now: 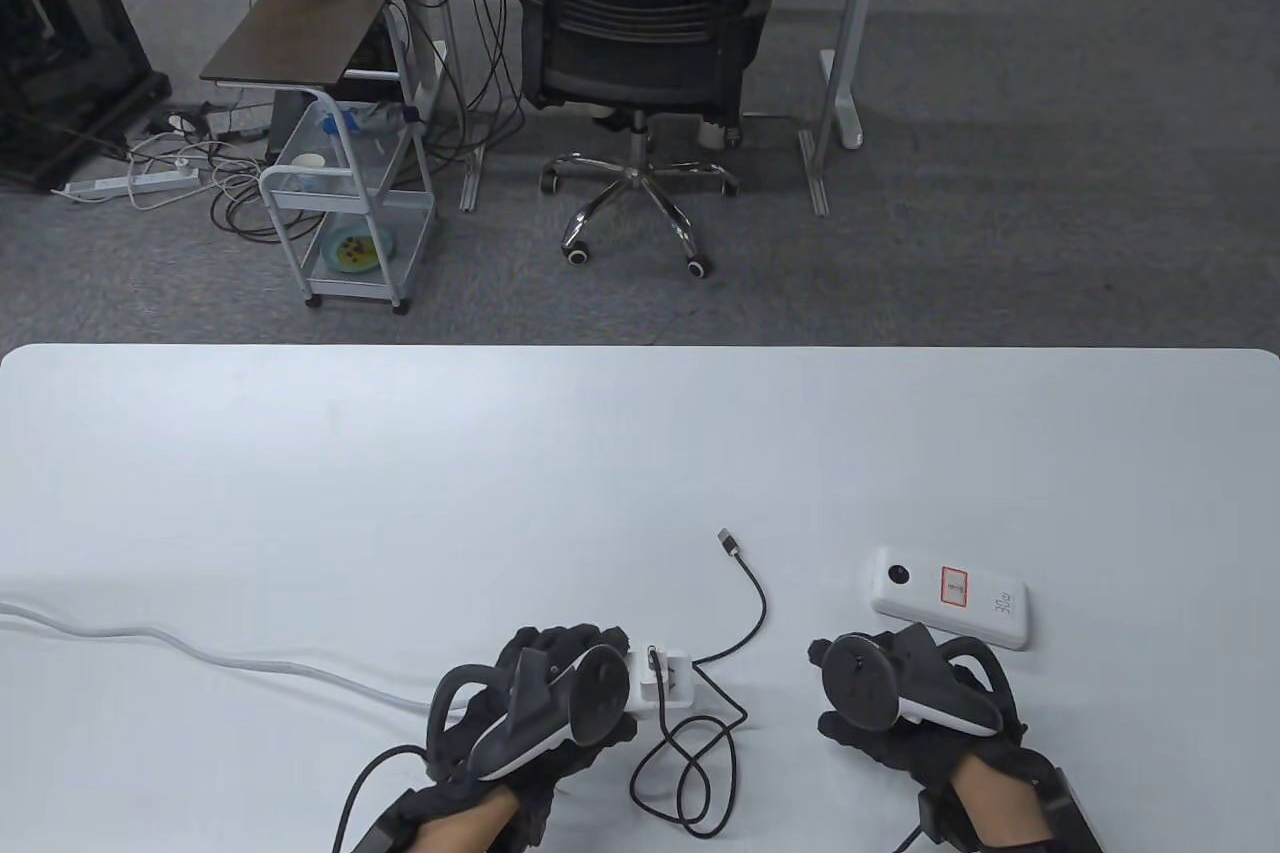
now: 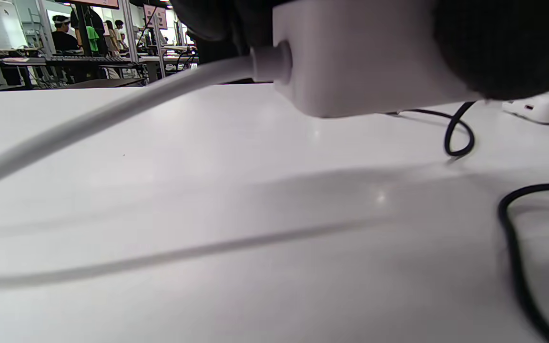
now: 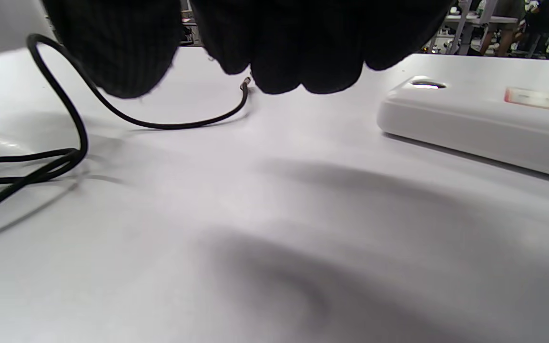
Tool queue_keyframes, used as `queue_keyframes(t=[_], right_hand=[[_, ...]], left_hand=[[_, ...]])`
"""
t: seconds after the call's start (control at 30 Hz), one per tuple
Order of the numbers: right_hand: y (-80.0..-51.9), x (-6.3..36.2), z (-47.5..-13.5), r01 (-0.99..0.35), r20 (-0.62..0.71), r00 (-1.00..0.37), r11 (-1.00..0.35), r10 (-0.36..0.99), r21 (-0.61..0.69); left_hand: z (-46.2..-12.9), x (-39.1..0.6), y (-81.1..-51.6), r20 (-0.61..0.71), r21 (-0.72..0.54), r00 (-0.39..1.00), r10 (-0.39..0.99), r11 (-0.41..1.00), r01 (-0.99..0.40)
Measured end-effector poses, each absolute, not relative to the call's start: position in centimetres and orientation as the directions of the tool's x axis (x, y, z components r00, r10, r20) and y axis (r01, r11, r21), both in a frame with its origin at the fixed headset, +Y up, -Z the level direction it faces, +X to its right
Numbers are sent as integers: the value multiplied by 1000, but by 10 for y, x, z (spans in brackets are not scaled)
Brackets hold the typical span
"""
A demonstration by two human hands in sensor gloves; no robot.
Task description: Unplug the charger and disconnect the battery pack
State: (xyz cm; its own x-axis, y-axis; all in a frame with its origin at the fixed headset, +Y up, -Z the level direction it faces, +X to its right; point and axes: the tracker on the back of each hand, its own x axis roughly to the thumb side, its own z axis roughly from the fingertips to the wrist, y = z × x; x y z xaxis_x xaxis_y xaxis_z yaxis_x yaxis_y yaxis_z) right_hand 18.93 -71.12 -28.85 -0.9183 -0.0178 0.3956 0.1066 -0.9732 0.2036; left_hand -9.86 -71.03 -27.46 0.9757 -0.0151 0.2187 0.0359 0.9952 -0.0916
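My left hand grips a white socket block from its left side; the left wrist view shows my fingers on the block. A black cable is plugged into the block's top, loops on the table, and ends in a free plug. The white battery pack lies flat at the right, apart from the cable. My right hand sits just in front of the pack and holds nothing. In the right wrist view its fingers hang curled above the table, with the pack to the right.
A thick white cord runs from the block to the table's left edge, also seen in the left wrist view. The black cable's loops lie between my hands. An office chair and a cart stand beyond the table's far edge.
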Motion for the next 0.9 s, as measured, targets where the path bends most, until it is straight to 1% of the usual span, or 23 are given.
queue_keyframes(t=[0.2,0.3,0.43,0.53,0.63,0.9], right_hand=[[-710,182,-284,149,432,-900,-973,-60,175],[-711,181,-284,156,437,-897,-972,-65,175],[-713,180,-284,172,439,-895,-968,-78,181],[-714,179,-283,182,441,-894,-966,-84,185],[-713,179,-283,187,446,-891,-966,-90,179],[-716,175,-282,212,444,-889,-961,-114,177]], left_hand=[[-287,-104,-733,215,-113,976,11,993,14],[-287,-101,-739,218,-97,976,-13,995,35],[-290,-101,-750,219,-113,976,-11,993,37],[-291,-102,-755,223,-103,974,-41,993,65],[-290,-104,-759,225,-121,974,-4,992,32],[-288,-104,-762,219,-108,975,-19,993,43]])
